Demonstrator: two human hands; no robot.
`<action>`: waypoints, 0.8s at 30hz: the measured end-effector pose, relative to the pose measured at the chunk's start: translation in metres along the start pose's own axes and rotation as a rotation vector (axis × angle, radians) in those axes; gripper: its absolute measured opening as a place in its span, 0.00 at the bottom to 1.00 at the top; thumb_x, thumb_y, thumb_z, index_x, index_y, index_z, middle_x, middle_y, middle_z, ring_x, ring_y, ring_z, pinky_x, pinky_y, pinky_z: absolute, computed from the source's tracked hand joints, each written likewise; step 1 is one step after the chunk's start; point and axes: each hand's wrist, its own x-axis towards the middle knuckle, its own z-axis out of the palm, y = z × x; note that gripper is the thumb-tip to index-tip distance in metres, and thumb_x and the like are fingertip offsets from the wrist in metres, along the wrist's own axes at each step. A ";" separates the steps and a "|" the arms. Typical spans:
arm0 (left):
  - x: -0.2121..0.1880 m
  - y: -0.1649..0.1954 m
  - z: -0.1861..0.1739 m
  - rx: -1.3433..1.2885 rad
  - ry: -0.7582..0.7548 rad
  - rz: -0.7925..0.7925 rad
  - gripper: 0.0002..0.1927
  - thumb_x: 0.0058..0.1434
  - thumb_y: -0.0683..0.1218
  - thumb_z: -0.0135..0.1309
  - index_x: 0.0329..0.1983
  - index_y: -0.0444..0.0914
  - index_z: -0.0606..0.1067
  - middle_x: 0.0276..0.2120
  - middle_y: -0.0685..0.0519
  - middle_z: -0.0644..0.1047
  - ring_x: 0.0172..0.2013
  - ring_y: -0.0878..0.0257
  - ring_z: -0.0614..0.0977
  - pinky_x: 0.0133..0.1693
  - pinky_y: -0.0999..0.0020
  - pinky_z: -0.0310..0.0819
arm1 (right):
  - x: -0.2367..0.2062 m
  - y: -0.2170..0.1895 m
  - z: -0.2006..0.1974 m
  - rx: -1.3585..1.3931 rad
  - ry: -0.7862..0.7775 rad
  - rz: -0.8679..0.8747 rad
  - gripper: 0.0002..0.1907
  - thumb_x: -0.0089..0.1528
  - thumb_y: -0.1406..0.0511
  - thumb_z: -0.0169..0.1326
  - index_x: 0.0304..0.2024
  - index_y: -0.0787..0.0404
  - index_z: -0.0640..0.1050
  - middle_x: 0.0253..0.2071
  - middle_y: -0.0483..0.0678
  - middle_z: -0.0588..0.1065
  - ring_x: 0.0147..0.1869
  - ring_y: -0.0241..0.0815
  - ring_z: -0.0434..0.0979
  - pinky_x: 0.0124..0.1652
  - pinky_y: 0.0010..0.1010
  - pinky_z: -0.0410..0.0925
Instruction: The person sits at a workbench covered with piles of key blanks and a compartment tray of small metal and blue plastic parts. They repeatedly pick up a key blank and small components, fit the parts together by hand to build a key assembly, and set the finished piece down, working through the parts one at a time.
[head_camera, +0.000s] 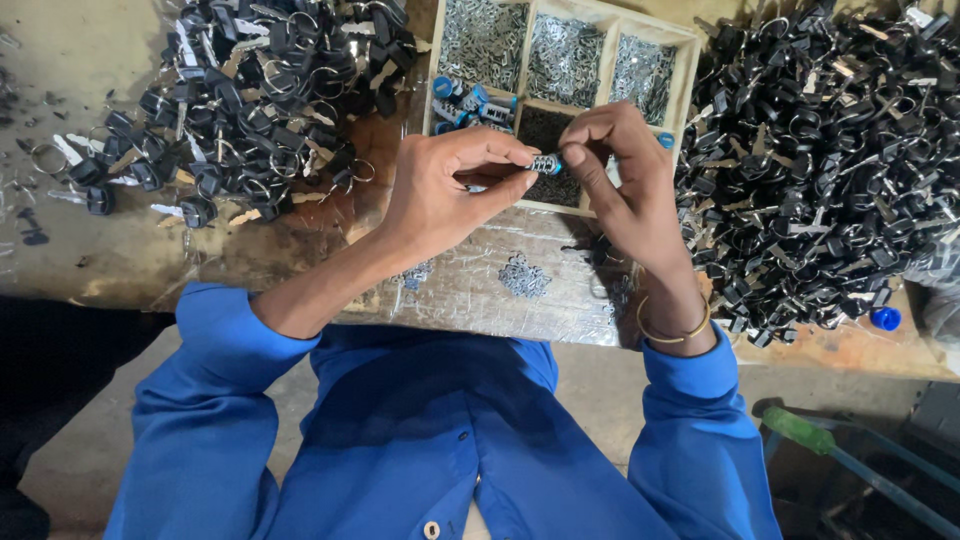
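Head view looks straight down on a worn, stained tabletop with the person's blue sleeves at six o'clock. The left hand and the right hand meet near the centre of the frame, both pinching a small metal cylinder, a ridged, silvery piece with a blue end. The left thumb and forefinger are closed on its left end; the right fingers curl down and grip its right end. The cylinder hangs just above the near edge of a wooden tray at twelve o'clock.

The tray is pale wood split into compartments: the upper ones hold heaps of tiny shiny metal bits, one at the left holds more blue-tipped cylinders, and a lower one holds dark, fine-grained parts (too small to tell apart).

At ten o'clock lies a tangled pile of black-headed keys with wire rings. A larger, denser heap of keys fills two to three o'clock. Below the hands a crinkled clear plastic sheet carries a small cluster of silver bits. A thin gold bangle circles the right wrist. A blue cap sits at four o'clock.
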 end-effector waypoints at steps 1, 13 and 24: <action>0.000 0.000 0.000 0.003 0.001 -0.003 0.08 0.64 0.35 0.64 0.45 0.33 0.80 0.42 0.50 0.85 0.43 0.66 0.88 0.45 0.73 0.87 | 0.000 -0.001 0.000 0.042 -0.016 0.002 0.04 0.72 0.73 0.56 0.48 0.67 0.74 0.48 0.49 0.74 0.49 0.40 0.73 0.49 0.29 0.68; -0.001 -0.002 0.000 0.051 0.013 0.045 0.09 0.63 0.34 0.64 0.46 0.34 0.81 0.43 0.49 0.85 0.43 0.64 0.88 0.46 0.72 0.87 | 0.000 -0.013 -0.002 -0.201 -0.027 -0.177 0.08 0.65 0.74 0.64 0.46 0.65 0.81 0.46 0.51 0.78 0.47 0.44 0.80 0.45 0.31 0.72; -0.002 0.000 0.000 0.046 0.025 0.023 0.09 0.63 0.35 0.64 0.45 0.34 0.81 0.43 0.49 0.85 0.42 0.65 0.88 0.45 0.73 0.87 | -0.003 -0.008 0.006 -0.157 0.029 -0.119 0.07 0.65 0.74 0.65 0.46 0.64 0.84 0.44 0.50 0.78 0.46 0.42 0.78 0.43 0.30 0.70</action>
